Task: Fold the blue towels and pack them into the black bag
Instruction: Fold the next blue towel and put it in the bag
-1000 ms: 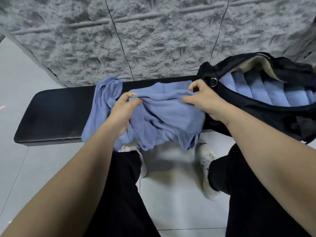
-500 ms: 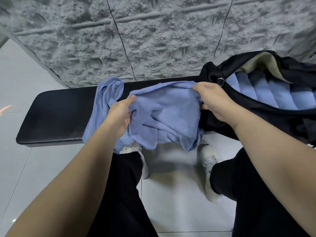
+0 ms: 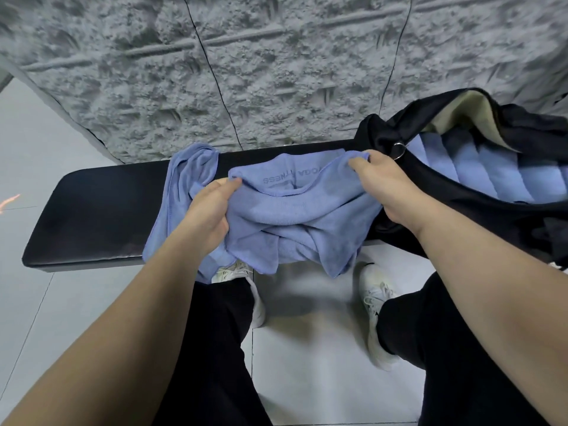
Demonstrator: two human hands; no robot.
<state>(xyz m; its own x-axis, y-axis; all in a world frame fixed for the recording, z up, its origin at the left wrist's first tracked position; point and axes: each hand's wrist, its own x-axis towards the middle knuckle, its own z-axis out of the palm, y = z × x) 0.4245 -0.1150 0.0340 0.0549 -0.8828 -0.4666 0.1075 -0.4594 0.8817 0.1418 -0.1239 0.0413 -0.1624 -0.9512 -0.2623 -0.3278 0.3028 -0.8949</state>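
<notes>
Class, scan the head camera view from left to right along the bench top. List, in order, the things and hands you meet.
Bare end of the black bench → loose blue towel → left hand → blue towel held between both hands → right hand → black bag with folded towels inside.

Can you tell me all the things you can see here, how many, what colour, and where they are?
Held towel: one, blue, over the bench's front edge, between both hands.
Second towel: one, blue, draped on the bench, left of the held one.
Packed towels: several, blue, inside the bag.
Bag: one, black, open, on the bench's right end.
Bench: one, black, against the wall.
Wall: grey, rough.
Floor: pale tiles.
Shoes: two, white.
Left hand, right hand: each pinching the held towel.
</notes>
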